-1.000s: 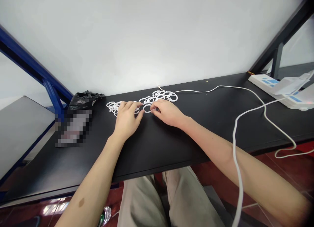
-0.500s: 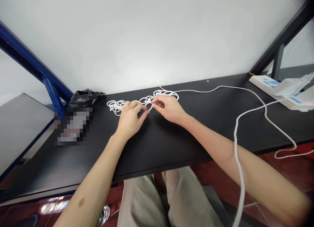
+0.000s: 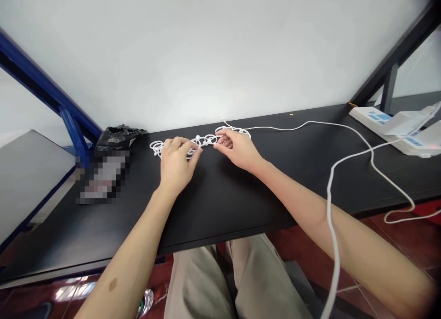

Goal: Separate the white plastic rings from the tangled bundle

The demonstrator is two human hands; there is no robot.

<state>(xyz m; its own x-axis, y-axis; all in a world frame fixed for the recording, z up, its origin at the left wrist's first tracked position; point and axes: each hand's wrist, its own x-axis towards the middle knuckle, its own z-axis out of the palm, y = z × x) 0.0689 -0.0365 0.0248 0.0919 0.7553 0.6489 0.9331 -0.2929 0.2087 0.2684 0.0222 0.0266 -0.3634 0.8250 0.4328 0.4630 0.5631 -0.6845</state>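
A cluster of white plastic rings (image 3: pixel 206 139) lies near the back edge of the black table (image 3: pixel 220 190). My left hand (image 3: pixel 176 165) rests on the left part of the cluster, fingers curled over several rings. My right hand (image 3: pixel 237 149) sits just right of the middle, its fingertips pinching at a ring there. More rings (image 3: pixel 156 148) show left of my left hand and others (image 3: pixel 241 131) behind my right hand.
A white cable (image 3: pixel 330 181) runs from the rings across the table and over my right forearm. A white power strip (image 3: pixel 396 124) with paper lies at the far right. A black plastic bag (image 3: pixel 117 136) and a blurred object (image 3: pixel 101 176) lie at left.
The ring held between both hands half a second ago has gone back to the cluster. Both hands shifted slightly toward the wall; my left hand moved a little left.
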